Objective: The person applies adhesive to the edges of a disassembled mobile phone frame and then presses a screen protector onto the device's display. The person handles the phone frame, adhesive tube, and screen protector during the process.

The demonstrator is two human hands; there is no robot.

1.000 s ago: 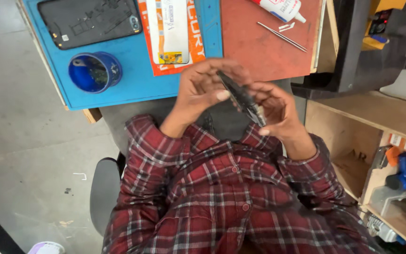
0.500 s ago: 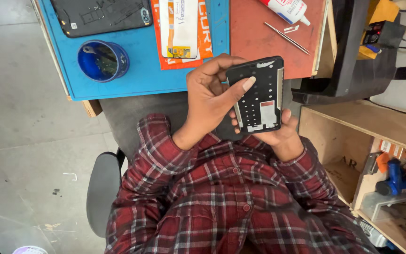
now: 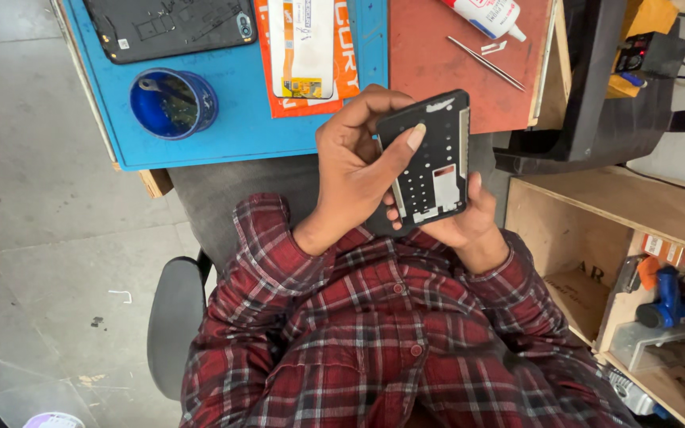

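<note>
Fingers of the left hand (image 3: pixel 358 158) curl over the black phone frame (image 3: pixel 431 158), thumb pressed on its face, while the right hand (image 3: pixel 461 222) cups it from beneath, above the lap. From left: grey floor (image 3: pixel 33 206), blue mat (image 3: pixel 247 131) holding a blue cup (image 3: pixel 173 103), red mat (image 3: pixel 438 55), wooden shelf (image 3: pixel 612 206).

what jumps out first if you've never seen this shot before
A black phone frame with rows of holes, held at centre between the left hand and right hand over a red plaid lap. Behind it, a blue mat carries a round blue tub and another dark phone body.
</note>
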